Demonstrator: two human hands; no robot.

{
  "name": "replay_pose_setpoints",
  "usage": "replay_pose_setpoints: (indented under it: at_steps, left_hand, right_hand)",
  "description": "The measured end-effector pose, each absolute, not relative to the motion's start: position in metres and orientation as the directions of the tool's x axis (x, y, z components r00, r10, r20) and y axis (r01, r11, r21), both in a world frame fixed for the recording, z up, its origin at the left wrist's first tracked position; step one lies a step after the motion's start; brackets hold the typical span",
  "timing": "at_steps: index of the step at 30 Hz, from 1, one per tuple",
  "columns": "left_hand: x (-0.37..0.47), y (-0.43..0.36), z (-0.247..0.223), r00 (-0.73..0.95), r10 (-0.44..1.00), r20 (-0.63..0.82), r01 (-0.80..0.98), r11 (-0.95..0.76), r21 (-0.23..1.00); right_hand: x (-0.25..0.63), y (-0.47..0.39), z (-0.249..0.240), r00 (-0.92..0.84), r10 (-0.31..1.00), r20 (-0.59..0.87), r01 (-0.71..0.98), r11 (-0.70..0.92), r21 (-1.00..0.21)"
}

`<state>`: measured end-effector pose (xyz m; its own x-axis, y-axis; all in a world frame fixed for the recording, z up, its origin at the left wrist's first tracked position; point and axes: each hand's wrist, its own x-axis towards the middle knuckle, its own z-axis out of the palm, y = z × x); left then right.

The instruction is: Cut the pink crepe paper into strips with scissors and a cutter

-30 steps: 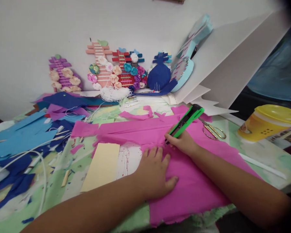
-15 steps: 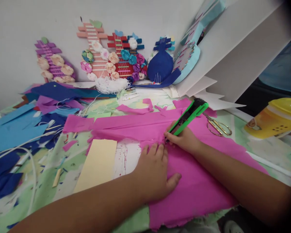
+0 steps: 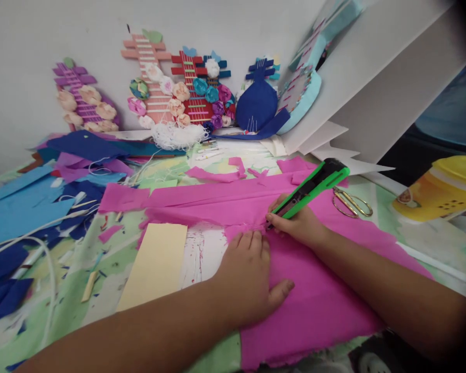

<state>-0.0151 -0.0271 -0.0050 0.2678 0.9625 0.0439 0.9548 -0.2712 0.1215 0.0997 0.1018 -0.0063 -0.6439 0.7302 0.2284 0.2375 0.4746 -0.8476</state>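
Bright pink sheet material (image 3: 318,290) spreads over the middle and right of the table. On its left part my left hand (image 3: 248,280) lies flat, fingers stretched forward and thumb out to the right. Just beyond those fingertips, my right hand (image 3: 295,223) grips a green and black utility knife (image 3: 310,191), its handle leaning up to the right and its tip low at the pink material. A white board (image 3: 204,254) with pink marks lies left of my left hand, beside a cream-coloured card (image 3: 155,259).
Gold-handled scissors (image 3: 352,202) lie right of the knife. A yellow container (image 3: 438,191) stands at the right. Blue scraps (image 3: 27,202) and a white cable (image 3: 50,269) lie left. Decorated instrument-shaped crafts (image 3: 194,93) lean against the wall.
The knife's handle has tilted further right and lower in my right hand, while its tip stays near the same spot. My left hand has barely moved.
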Motion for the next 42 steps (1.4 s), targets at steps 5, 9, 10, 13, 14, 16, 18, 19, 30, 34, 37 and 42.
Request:
replay_pose_setpoints:
  at_steps: [5,9,10,13,14,16,18,19,30,34,37,42]
  left_hand:
    - [-0.0154,-0.0254,-0.0072,0.265,0.963,0.045,0.956,-0.269,0.118]
    - [-0.0149,-0.0247,-0.007,0.261,0.964,0.037,0.957,-0.264,0.119]
    - [-0.0147,-0.0248,-0.0068,0.261,0.965,0.034,0.957,-0.264,0.121]
    - [-0.0143,-0.0257,-0.0063,0.263,0.965,0.014,0.956,-0.263,0.131]
    - [-0.0142,-0.0261,-0.0062,0.263,0.965,0.007,0.956,-0.262,0.134]
    - [-0.0141,-0.0267,-0.0062,0.266,0.964,0.007,0.954,-0.264,0.141]
    - [-0.0142,-0.0266,-0.0066,0.268,0.963,0.014,0.952,-0.267,0.147]
    - [-0.0144,-0.0263,-0.0069,0.271,0.963,0.014,0.951,-0.27,0.15]
    - [-0.0161,-0.0252,-0.0094,0.308,0.951,-0.019,0.942,-0.302,0.149]
    - [-0.0154,-0.0243,-0.0081,0.311,0.949,-0.053,0.941,-0.3,0.155]
    - [-0.0161,-0.024,-0.0093,0.314,0.949,-0.026,0.938,-0.306,0.161]
    - [-0.0159,-0.0235,-0.0114,0.298,0.955,-0.007,0.941,-0.293,0.168]
  right_hand:
    - [0.0993,0.1017,-0.0063,-0.661,0.719,0.215,0.232,0.468,-0.852]
    - [0.0988,0.101,-0.0058,-0.656,0.728,0.199,0.261,0.466,-0.846]
    - [0.0986,0.1009,-0.0058,-0.656,0.731,0.188,0.273,0.463,-0.843]
    - [0.0977,0.1002,-0.0064,-0.661,0.728,0.181,0.302,0.479,-0.824]
    - [0.0974,0.0997,-0.0067,-0.663,0.726,0.186,0.307,0.489,-0.816]
    - [0.097,0.0985,-0.0076,-0.667,0.719,0.195,0.314,0.509,-0.801]
    - [0.097,0.0975,-0.0083,-0.676,0.71,0.2,0.315,0.523,-0.792]
    - [0.0972,0.0973,-0.0086,-0.681,0.704,0.202,0.312,0.528,-0.79]
    - [0.1007,0.1017,-0.0031,-0.654,0.748,0.111,0.313,0.401,-0.861]
    - [0.1007,0.1019,-0.0039,-0.652,0.75,0.113,0.301,0.392,-0.869]
    - [0.1002,0.1019,-0.0051,-0.643,0.754,0.134,0.297,0.406,-0.864]
    - [0.0988,0.0987,-0.0061,-0.644,0.744,0.178,0.32,0.474,-0.821]
